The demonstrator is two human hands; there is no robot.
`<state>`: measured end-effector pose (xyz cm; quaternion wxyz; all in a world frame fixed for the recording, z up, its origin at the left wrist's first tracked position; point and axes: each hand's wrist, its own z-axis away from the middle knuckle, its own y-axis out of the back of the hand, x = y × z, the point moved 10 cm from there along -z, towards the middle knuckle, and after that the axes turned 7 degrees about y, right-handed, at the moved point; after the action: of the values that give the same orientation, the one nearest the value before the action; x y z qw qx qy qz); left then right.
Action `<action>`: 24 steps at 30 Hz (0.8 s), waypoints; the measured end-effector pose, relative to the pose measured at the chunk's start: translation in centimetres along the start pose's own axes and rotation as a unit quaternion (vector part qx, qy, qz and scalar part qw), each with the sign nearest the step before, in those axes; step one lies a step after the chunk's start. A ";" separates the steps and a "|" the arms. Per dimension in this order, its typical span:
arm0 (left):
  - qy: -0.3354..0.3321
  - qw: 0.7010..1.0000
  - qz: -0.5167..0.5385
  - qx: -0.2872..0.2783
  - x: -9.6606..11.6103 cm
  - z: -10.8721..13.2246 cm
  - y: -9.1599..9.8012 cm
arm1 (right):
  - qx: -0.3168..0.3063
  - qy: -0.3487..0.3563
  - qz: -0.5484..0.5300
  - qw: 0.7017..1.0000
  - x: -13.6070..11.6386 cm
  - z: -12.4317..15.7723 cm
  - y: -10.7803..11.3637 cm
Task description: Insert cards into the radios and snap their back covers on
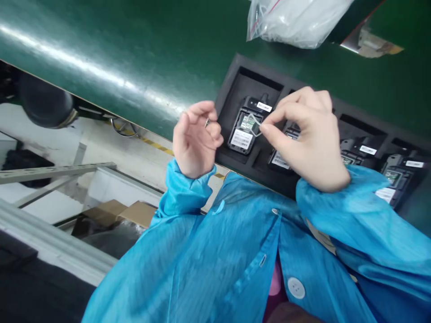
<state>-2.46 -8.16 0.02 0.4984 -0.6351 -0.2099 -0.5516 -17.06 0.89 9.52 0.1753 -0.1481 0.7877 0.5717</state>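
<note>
Between the thumb and forefinger of my right hand (308,130) is a thin, pale, frame-shaped gasket (255,125). It hangs over the leftmost handheld device (243,139), which lies in a black foam tray (226,94) with its inside, a green circuit area and white labels showing. My left hand (198,139) is beside the tray's left edge, palm up with fingers curled. A small metal piece (207,122), perhaps a screw, is held at its fingers. A second device (280,159) lies partly hidden under my right hand.
Further right in the tray are two more devices, one device (357,152) and another device (393,177). A clear plastic bag (299,22) lies on the green tabletop (134,45) behind the tray. Below the table's edge are a round black stool (45,101) and cardboard boxes (138,213).
</note>
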 end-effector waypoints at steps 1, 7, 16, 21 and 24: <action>-0.042 0.999 0.000 0.030 0.8 0.1 1.0 | -0.008 -0.011 0.006 1.000 0.5 -0.4 -0.9; -0.223 0.908 -0.355 0.014 3.1 2.0 0.0 | -0.048 -0.089 0.085 0.991 4.0 -1.2 -5.2; -0.217 0.724 -0.653 -0.054 0.2 1.8 -2.6 | -0.090 -0.057 0.127 0.986 4.2 -1.4 -5.4; -0.175 0.698 -0.689 -0.083 -0.7 1.6 -2.8 | -0.113 -0.054 0.086 0.988 4.6 -1.8 -5.8; -0.177 0.692 -0.695 -0.084 -0.8 1.6 -2.9 | -0.124 -0.054 0.072 0.988 4.6 -1.9 -6.0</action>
<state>-4.28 -5.36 0.60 -0.1284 -0.4331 -0.6283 -0.6334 -18.75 -2.85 2.97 0.1568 -0.0803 0.7089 0.6830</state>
